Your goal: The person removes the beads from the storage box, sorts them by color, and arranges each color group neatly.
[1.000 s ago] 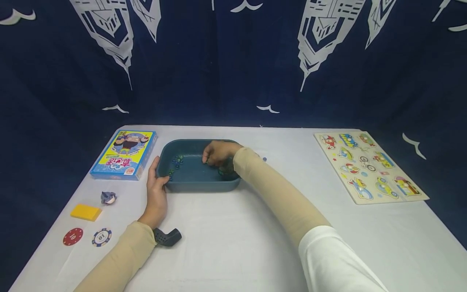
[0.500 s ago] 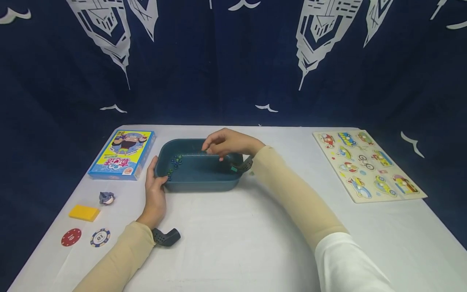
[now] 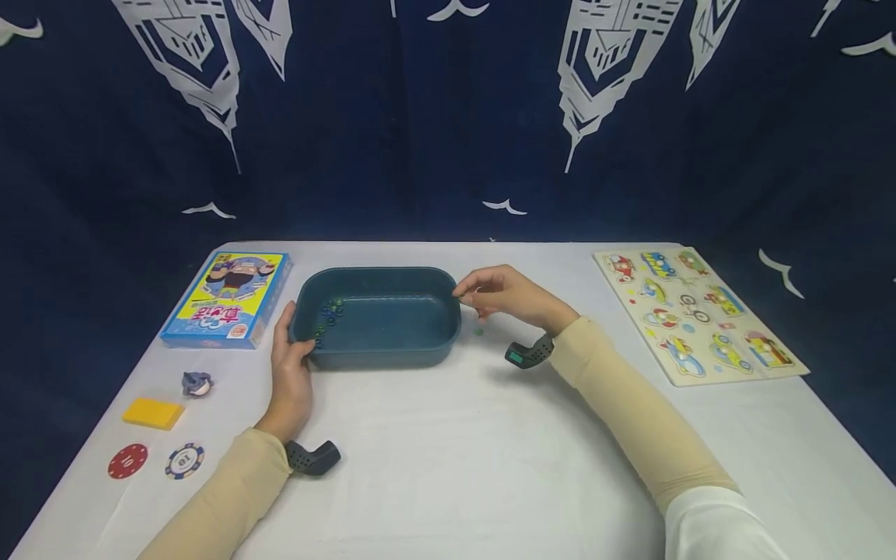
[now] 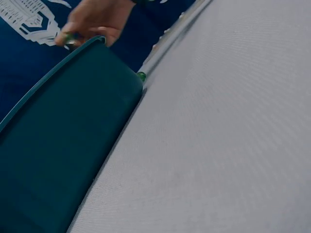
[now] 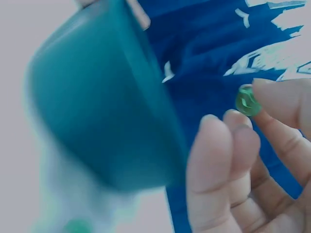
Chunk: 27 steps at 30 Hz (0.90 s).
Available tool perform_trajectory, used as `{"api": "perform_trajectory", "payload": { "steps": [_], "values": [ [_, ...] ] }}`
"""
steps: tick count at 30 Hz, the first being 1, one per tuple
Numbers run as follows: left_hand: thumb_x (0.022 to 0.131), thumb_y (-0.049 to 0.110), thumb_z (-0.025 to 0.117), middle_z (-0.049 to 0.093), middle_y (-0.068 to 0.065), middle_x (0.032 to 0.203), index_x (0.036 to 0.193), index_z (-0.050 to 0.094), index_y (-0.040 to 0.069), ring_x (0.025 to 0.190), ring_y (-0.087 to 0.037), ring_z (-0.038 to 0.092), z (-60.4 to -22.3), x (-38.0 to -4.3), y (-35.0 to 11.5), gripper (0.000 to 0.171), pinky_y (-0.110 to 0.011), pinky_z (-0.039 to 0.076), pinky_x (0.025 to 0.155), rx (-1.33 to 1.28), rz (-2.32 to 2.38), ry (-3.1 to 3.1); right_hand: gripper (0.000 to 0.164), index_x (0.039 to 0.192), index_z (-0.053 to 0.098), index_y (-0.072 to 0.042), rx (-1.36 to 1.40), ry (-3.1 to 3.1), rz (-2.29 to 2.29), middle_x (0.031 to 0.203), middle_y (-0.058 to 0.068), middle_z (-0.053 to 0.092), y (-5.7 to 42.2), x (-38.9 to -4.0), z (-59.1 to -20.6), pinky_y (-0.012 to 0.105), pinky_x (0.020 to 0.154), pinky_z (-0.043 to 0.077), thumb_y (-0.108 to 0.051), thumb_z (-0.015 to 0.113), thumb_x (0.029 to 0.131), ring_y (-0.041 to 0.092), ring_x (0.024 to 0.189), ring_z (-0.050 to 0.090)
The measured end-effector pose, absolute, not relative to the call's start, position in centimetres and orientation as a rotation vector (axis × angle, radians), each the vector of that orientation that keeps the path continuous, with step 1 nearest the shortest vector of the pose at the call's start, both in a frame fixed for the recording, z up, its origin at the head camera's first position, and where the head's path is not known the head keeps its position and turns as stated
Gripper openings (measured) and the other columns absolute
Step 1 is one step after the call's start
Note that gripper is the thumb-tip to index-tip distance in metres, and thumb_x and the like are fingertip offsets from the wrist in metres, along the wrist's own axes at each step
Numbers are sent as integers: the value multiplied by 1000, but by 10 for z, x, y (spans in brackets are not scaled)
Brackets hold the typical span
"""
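Observation:
My left hand (image 3: 290, 381) grips the left end of a dark teal tray (image 3: 392, 359), thumb over the rim and fingers along the outside. Inside the tray, several blue and green marbles (image 3: 332, 311) lie toward the left wall. Just off the tray's right rim, my right hand (image 3: 514, 295) is raised and pinches a green marble (image 5: 247, 100) between thumb and fingertip. Below that hand another green marble (image 3: 479, 331) rests on the white cloth; it shows against the tray's base in the left wrist view as a green marble (image 4: 141, 76).
A blue and yellow box (image 3: 225, 299) stands left of the tray. Nearer lie a small shark figure (image 3: 197, 383), a yellow block (image 3: 153, 414), a red chip (image 3: 127, 461) and a white-blue chip (image 3: 185, 461). A picture puzzle board (image 3: 700, 315) lies at the right.
My right hand has lifted out of the tray and moved right, past its right rim, with a marble in its fingertips. My left hand keeps its hold on the tray.

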<state>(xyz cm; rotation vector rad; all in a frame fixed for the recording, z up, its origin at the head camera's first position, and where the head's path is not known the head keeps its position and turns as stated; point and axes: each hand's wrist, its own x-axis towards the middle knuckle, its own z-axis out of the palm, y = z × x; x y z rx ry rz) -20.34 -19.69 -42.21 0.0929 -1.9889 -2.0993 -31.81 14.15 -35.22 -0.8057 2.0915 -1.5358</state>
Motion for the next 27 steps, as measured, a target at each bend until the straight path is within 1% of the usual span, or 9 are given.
{"api": "perform_trajectory", "payload": {
  "steps": [2,5,7,9,11,14,17,23,27],
  "values": [
    [91,6,30,5,11,166,160,11,17,150,-4,-3,-422,-203,-197,73,-28,1,121,92,-2100,-1988,32,121,60,12,-777,2104,-1555,117,27,61,151,-316,-362,32,71,56,-7,61,95,25,79,61],
    [91,6,29,4,11,166,160,11,18,150,-4,-3,-422,-203,-198,73,-28,1,121,89,-2105,-1988,33,120,60,13,-735,2144,-1551,118,31,61,163,-314,-375,31,69,56,-7,61,94,26,79,61],
    [91,6,29,4,11,166,160,11,18,150,-4,-4,-422,-203,-197,73,-28,1,121,87,-2106,-1991,31,119,61,12,-713,2175,-1531,114,28,62,171,-314,-383,31,67,55,-6,61,94,23,75,60],
    [91,6,29,4,11,166,160,11,18,150,-4,-4,-422,-203,-197,73,-28,1,121,88,-2110,-1987,28,117,64,9,-697,2225,-1487,110,22,65,177,-314,-391,31,66,56,-6,61,94,19,73,60],
    [91,6,29,3,11,165,160,10,17,150,-4,-4,-422,-203,-197,72,-28,0,121,88,-2118,-1982,24,115,67,6,-686,2271,-1445,102,16,67,181,-315,-398,31,66,56,-4,62,93,17,72,60],
    [92,6,28,3,12,165,160,10,17,150,-4,-5,-422,-203,-197,72,-29,0,121,89,-2121,-1982,21,112,68,3,-668,2325,-1407,96,10,68,185,-315,-405,28,64,55,-3,64,92,14,71,58],
    [92,6,28,2,12,165,160,9,17,150,-4,-6,-422,-203,-196,72,-29,0,121,87,-2121,-1988,21,109,69,3,-655,2366,-1394,91,7,67,188,-314,-411,25,60,51,-2,65,90,12,67,55],
    [92,6,28,3,13,165,160,9,18,150,-4,-6,-421,-203,-196,72,-29,0,121,97,-2127,-1989,19,106,71,1,-603,2446,-1316,70,2,57,188,-313,-416,22,53,41,-5,69,88,10,55,47],
    [91,6,28,4,12,165,160,10,18,150,-4,-4,-420,-203,-195,72,-29,0,121,102,-2132,-1976,18,105,72,1,-583,2441,-1319,72,2,59,187,-312,-416,21,52,41,-6,69,88,11,55,48]
  ]
}}
